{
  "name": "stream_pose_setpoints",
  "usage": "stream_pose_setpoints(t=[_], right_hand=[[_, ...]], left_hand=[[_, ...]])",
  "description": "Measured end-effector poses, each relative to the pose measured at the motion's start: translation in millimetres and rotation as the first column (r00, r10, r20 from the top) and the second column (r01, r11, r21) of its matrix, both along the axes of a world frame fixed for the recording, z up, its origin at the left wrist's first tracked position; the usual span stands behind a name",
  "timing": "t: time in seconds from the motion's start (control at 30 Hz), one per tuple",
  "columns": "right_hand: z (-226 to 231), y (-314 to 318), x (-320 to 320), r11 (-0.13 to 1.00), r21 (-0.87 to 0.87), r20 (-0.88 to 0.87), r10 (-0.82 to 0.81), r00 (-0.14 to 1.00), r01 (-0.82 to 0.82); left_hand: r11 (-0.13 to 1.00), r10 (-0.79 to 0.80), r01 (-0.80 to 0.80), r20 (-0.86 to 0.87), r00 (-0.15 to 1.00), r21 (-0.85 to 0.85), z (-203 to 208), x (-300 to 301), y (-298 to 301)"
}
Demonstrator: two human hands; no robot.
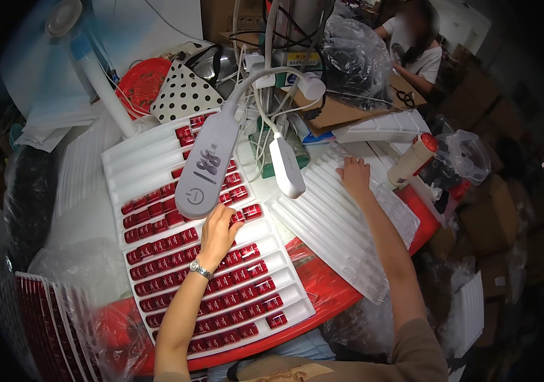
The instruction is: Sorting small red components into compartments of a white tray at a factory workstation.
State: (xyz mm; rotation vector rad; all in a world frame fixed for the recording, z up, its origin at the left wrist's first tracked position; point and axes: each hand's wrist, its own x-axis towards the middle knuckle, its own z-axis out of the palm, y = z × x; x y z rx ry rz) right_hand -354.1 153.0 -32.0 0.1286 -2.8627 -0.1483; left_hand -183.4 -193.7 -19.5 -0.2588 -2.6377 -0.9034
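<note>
Two bare hands worked over two white plastic trays on a red table.

The left hand [218, 230], fingers curled narrow, pressed on small red rectangular pieces [234, 278] filling the white slotted plastic tray [133, 153] beneath it; whether it pinched one I could not tell. The right hand [355, 175] lay spread flat, holding nothing, on the empty white ribbed tray [332, 223]. Two grey lamp heads [205, 169] hung just beyond the left hand, over the round red table [323, 283].

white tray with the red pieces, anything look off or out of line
Mostly neat. The white tray has its upper-left slots bare while the lower rows are packed with red pieces. The left hand rests on a middle row. Nothing looks spilled or broken.
</note>
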Motion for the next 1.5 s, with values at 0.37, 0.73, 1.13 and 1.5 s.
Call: stream_pose_setpoints(t=[0.37, 0.73, 1.13, 1.5], right_hand=[[34, -30, 52, 0.085, -0.994, 0.068, 0.081, 0.994, 0.061], [87, -157, 195, -0.142, -0.91, 0.01, 0.932, 0.364, 0.389], [17, -15, -16, 0.888, -0.345, -0.223, 0.238, 0.945, -0.305], [3, 2, -35, 0.876, -0.286, -0.118, 0.371, 0.921, -0.389]], left_hand=[[0.97, 0.11, -0.089, 0.083, 0.99, -0.225, 18, 49, -91], [0.855, -0.293, 0.3, -0.084, 0.952, 0.424, 59, 87, 0], [0.994, 0.085, -0.082, 0.044, 0.995, -0.07, 35, 43, -61], [0.992, 0.107, -0.11, -0.047, 0.993, -0.059, 14, 36, -62]])
